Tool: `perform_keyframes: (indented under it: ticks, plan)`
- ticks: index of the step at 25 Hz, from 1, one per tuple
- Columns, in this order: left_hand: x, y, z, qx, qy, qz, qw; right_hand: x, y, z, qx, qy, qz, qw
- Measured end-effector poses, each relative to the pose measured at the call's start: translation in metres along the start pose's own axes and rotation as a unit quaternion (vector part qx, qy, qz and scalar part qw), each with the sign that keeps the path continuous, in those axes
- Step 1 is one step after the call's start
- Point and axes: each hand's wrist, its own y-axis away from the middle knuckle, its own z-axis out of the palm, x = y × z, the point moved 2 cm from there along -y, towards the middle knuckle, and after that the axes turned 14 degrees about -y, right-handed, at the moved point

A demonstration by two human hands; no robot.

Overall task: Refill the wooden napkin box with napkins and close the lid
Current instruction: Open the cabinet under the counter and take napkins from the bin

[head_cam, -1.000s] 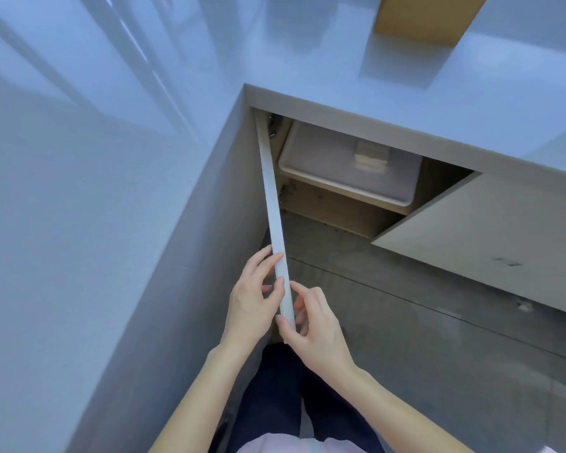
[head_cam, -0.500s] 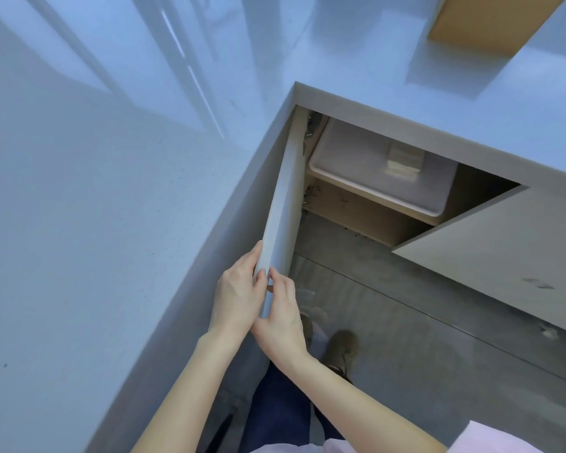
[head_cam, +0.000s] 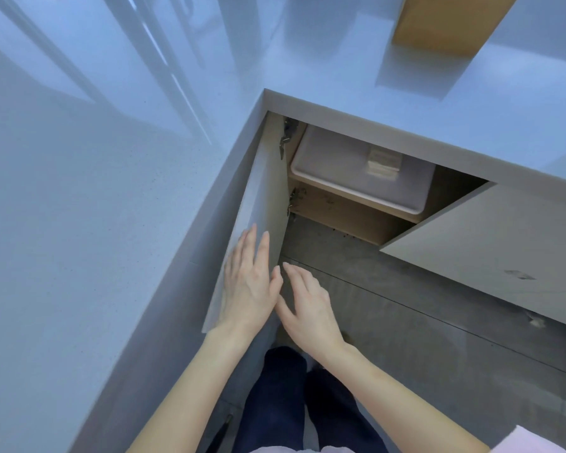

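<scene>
The wooden napkin box [head_cam: 445, 22] is seen far back on the counter [head_cam: 79, 223]; it is judged stiff and light, best gripped by its sides. The left hand [head_cam: 247, 286] is laid flat, fingers spread, on the open cabinet door [head_cam: 262, 204]; the right hand [head_cam: 307, 304] is spread beside it, holding nothing

Only 1 view: the head camera looks steeply down from above the countertop [head_cam: 111, 223] at its inner corner, close over the left hand [head_cam: 247, 286] and right hand [head_cam: 307, 305]. Its wide angle takes in the open cupboard [head_cam: 356, 210] beneath, the floor [head_cam: 438, 371], and the person's legs at the bottom edge.
</scene>
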Motion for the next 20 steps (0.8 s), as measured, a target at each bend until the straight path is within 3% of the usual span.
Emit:
perform_keyframes:
  ticks: [5,10,20]
  plan:
    - [0.027,-0.026,0.003,-0.009,-0.066,0.052,0.996,0.028,-0.008,-0.043,0.045,0.165,0.002,0.985]
    - [0.042,-0.05,0.009,-0.017,-0.137,0.081,0.987,0.046,-0.02,-0.076,0.064,0.326,0.028,0.943]
    - [0.056,-0.11,0.038,-0.011,-0.207,0.156,0.966,0.082,-0.058,-0.117,0.094,0.376,0.056,0.92]
